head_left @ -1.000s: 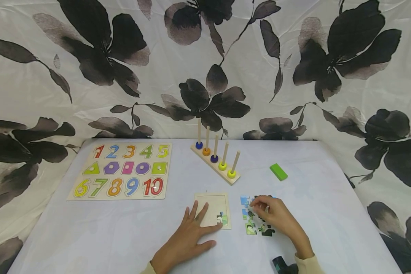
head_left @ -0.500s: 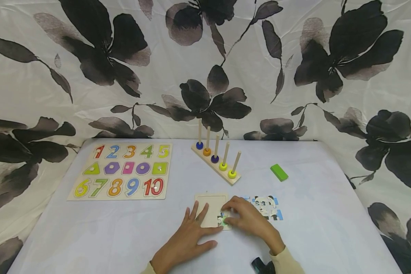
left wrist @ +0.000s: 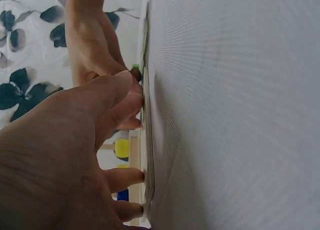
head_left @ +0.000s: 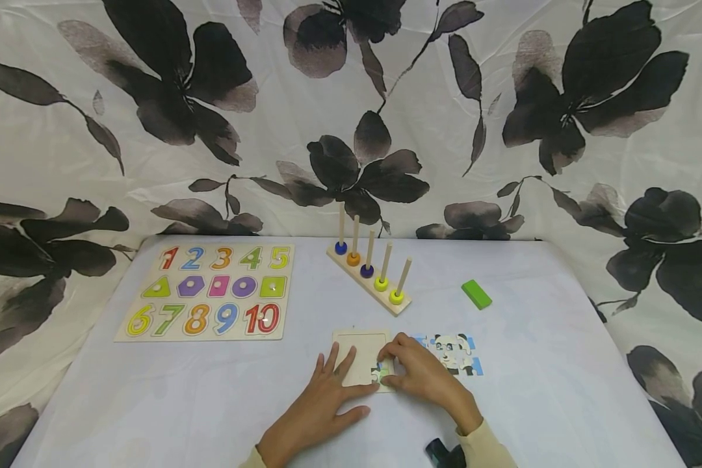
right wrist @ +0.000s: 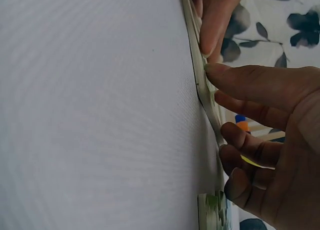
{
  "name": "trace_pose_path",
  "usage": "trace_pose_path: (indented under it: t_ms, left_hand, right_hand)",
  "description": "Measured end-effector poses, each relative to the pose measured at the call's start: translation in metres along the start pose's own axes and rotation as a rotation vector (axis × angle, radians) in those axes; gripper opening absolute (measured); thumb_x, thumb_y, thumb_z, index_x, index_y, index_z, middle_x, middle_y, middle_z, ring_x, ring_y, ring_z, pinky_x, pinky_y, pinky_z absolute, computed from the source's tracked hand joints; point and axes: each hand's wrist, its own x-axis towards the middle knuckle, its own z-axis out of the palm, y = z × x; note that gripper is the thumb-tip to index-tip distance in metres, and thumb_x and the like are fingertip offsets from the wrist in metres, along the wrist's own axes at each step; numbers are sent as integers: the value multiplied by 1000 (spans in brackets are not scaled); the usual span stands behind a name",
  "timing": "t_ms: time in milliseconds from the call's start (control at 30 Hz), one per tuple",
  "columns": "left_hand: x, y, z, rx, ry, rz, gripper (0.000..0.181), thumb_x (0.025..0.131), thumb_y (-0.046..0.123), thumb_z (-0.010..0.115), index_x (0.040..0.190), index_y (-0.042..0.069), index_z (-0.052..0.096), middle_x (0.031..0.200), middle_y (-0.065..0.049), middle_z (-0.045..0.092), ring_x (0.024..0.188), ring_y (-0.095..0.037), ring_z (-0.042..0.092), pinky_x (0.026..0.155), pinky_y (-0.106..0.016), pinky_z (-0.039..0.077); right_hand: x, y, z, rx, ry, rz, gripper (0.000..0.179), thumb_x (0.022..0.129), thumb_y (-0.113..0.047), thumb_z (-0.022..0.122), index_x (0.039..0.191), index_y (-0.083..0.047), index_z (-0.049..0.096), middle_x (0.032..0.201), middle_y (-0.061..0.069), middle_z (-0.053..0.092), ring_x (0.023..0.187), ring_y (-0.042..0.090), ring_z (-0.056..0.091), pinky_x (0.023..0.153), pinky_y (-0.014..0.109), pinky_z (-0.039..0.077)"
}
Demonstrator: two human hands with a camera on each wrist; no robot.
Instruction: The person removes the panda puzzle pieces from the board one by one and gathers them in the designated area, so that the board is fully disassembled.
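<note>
A small wooden puzzle tray [head_left: 364, 346] lies at the front middle of the table, with jigsaw pieces [head_left: 377, 373] in its lower right corner. Spread over the tray's left and lower edge, my left hand [head_left: 322, 403] rests with straight fingers. My right hand [head_left: 424, 374] is bent over the tray's right side, its thumb and index finger pinching a greenish puzzle piece, mostly covered by the fingers. In the right wrist view the right thumb [right wrist: 250, 82] touches the tray's edge, close to a left-hand finger [right wrist: 215, 29].
Loose panda puzzle pieces [head_left: 453, 354] lie right of the tray, partly behind the right hand. A peg stand [head_left: 380, 296] with coloured rings stands behind. Left is a number-and-shape board [head_left: 210, 312]; a green block [head_left: 476, 294] lies at back right. A floral cloth [head_left: 351, 97] hangs behind.
My right hand has moved left from the loose pieces to the tray's lower right corner and stays there, fingers shifting slightly. The left hand has barely moved.
</note>
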Motion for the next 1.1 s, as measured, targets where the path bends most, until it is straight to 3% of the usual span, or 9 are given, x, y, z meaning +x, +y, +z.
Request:
trace_pose_path:
  t_ms: [300, 500, 1100]
  left_hand:
    - [0, 1, -1, -3, 2, 5, 38, 93, 51, 53, 128, 38, 61, 155, -22, 23, 141, -50, 5, 108, -70, 12]
    - [0, 1, 1, -13, -6, 2, 39, 92, 54, 53, 126, 39, 62, 155, -23, 22, 141, -51, 3, 107, -70, 11]
    - [1, 1, 1, -19, -1, -5, 37, 92, 54, 53, 125, 41, 62, 154, -22, 25, 142, -50, 4, 108, -69, 12]
  right_hand:
    - [-1, -1, 1, 0, 0, 1, 27, 76, -17, 80, 100, -13, 67, 92, -5, 51, 83, 10, 47, 72, 28, 45]
    - [-3, 0, 2, 11, 4, 7, 21, 83, -22, 74, 101, -15, 68, 92, -7, 51, 83, 10, 48, 73, 27, 45]
    - [-4, -3, 3, 26, 33, -26, 11, 89, -14, 66, 100, -12, 67, 94, -5, 53, 87, 9, 52, 77, 31, 48]
